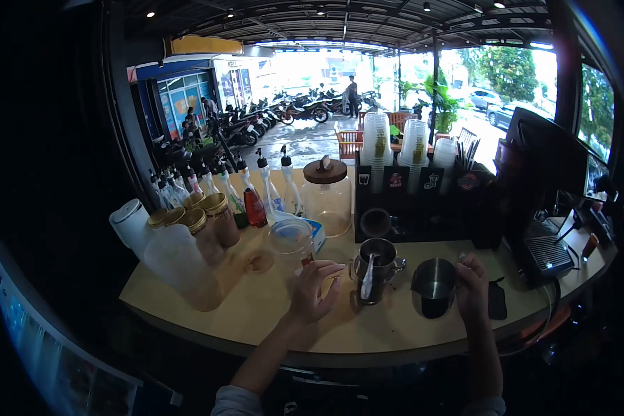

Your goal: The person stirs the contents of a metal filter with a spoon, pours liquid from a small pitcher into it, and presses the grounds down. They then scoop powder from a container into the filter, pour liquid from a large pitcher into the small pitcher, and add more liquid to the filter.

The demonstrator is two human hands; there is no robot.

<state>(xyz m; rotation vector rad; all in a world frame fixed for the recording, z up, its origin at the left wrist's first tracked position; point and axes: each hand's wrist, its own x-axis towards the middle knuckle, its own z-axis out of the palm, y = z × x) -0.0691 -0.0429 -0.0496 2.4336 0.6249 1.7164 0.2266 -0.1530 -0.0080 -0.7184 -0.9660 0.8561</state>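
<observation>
My right hand [473,284] is closed at the handle side of a metal pitcher [435,283], which is upright over the wooden counter [236,322]. Left of the pitcher stands a metal cup [367,267] with a spoon [369,277] in it. My left hand [317,288] is above the counter, left of that cup, fingers apart and curved, and holds nothing that I can make out. Just behind it are a clear round plastic container [291,237] and a blue and white box [317,234]. A dark flat object [496,299] lies right of my right hand.
Syrup bottles with pumps [254,201], gold-lidded jars [216,208] and a frosted jug [177,260] line the left. A wooden-lidded glass jar [329,201] and stacked plastic cups [376,152] stand behind. An espresso machine [548,253] is at right. People and motorbikes are outside.
</observation>
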